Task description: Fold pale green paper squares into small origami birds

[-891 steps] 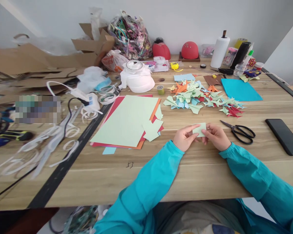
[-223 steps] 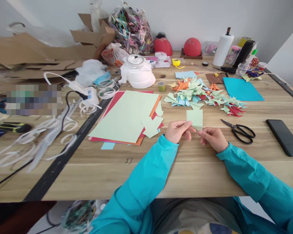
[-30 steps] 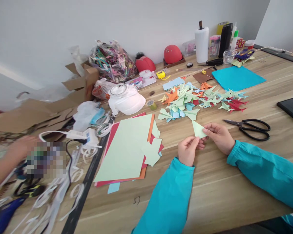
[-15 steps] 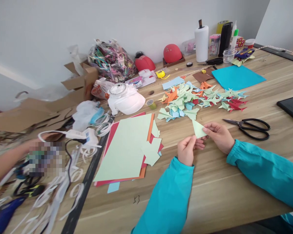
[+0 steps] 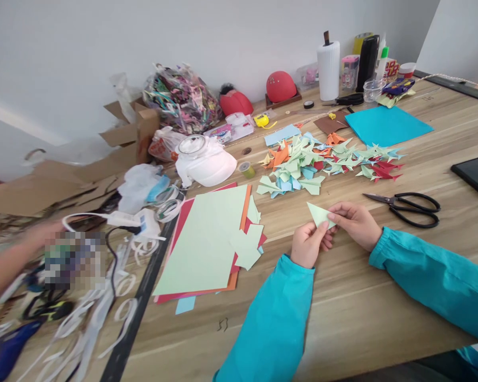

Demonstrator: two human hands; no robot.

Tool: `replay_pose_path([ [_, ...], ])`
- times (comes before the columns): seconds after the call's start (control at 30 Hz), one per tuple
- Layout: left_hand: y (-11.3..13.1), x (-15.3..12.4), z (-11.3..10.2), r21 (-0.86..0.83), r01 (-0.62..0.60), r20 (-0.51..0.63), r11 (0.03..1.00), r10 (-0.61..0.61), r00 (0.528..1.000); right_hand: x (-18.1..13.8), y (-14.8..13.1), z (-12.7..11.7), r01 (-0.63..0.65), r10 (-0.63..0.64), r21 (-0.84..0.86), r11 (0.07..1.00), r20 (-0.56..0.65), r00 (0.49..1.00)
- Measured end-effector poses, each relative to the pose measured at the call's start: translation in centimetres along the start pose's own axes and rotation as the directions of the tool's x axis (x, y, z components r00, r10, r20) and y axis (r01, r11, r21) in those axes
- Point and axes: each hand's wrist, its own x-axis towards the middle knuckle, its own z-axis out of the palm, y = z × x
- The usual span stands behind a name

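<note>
Between my two hands is a small pale green piece of folded paper [image 5: 317,214], its pointed tip toward the far left. My left hand [image 5: 306,245] pinches its lower edge with the thumb on top. On the right side, my right hand [image 5: 356,224] grips the paper between thumb and fingers. Just beyond lies a pile of folded paper shapes [image 5: 298,162] in green, orange, blue and red. Black-handled scissors [image 5: 412,207] rest to the right of my right hand. Left of my hands is a stack of coloured paper sheets [image 5: 207,239], light green on top, with cut green pieces [image 5: 249,249] beside it.
A phone [image 5: 476,178] lies at the right edge. Farther back are a blue sheet [image 5: 388,126], a yellow tape measure [image 5: 263,121], a white cap [image 5: 207,164] and a spool [image 5: 247,170]. Cables and white strips clutter the left, where another person's arm [image 5: 16,254] reaches in.
The folded paper has tilted, its tip swinging left and slightly down. My left thumb has shifted right along its lower edge, and my right hand stays almost in place.
</note>
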Motion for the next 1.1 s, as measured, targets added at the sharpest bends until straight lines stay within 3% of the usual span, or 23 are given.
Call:
replay_pose_path([
  [0.17,-0.01,0.14,-0.04,0.081,0.024,0.068,0.996,-0.029,0.997,0.01,0.03,-0.14,0.005,-0.005,-0.023,1.0,0.029,1.0],
  [0.5,0.14,-0.08,0.07,0.128,0.003,0.001,0.992,-0.003,1.0,0.16,-0.08,-0.23,0.008,-0.007,-0.048,0.999,0.038,0.999],
  [0.63,0.11,-0.16,0.15,0.119,-0.022,-0.029,0.993,0.025,0.999,0.05,-0.3,-0.32,-0.02,0.032,-0.109,0.994,0.109,0.994],
  [1.1,-0.11,0.04,0.05,0.09,-0.024,-0.017,0.996,0.026,1.0,0.0,-0.33,-0.26,0.014,0.002,-0.089,0.996,0.174,0.985],
])
